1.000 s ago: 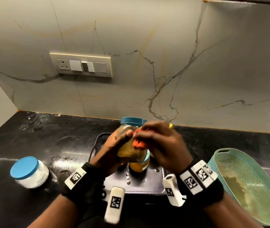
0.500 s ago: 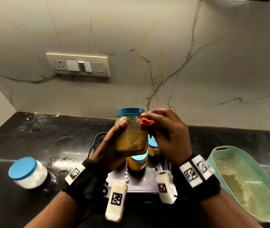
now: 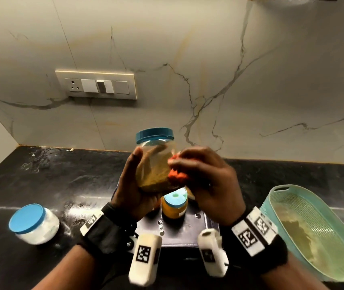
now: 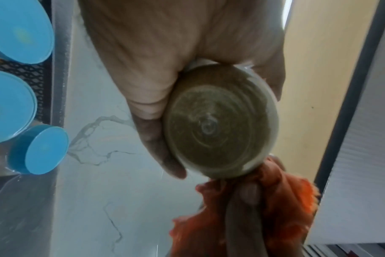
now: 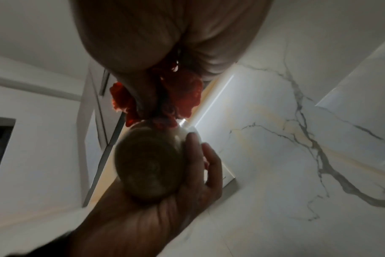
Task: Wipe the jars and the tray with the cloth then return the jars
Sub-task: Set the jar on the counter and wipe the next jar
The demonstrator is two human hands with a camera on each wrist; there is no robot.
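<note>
My left hand [image 3: 134,185] grips a clear jar [image 3: 156,164] with a blue lid and brownish powder, held up above the dark tray [image 3: 179,233]. Its round base [image 4: 218,125] shows in the left wrist view and also, darker, as the jar base [image 5: 150,165] in the right wrist view. My right hand [image 3: 206,178] holds a bunched orange cloth [image 3: 176,174] pressed against the jar's right side; the cloth [image 4: 275,200] lies under its fingers. A small jar of yellow powder [image 3: 174,206] stands on the tray below. A white-filled jar [image 3: 34,223] with a blue lid sits on the counter at left.
A teal plastic basket [image 3: 313,231] lies on the black counter at right. The marble wall with a switch plate [image 3: 95,84] stands close behind. Blue jar lids [image 4: 15,104] on the tray show at the left edge of the left wrist view.
Both hands have raised the jar higher above the tray. The cloth moved from the jar's upper right edge down onto its right side.
</note>
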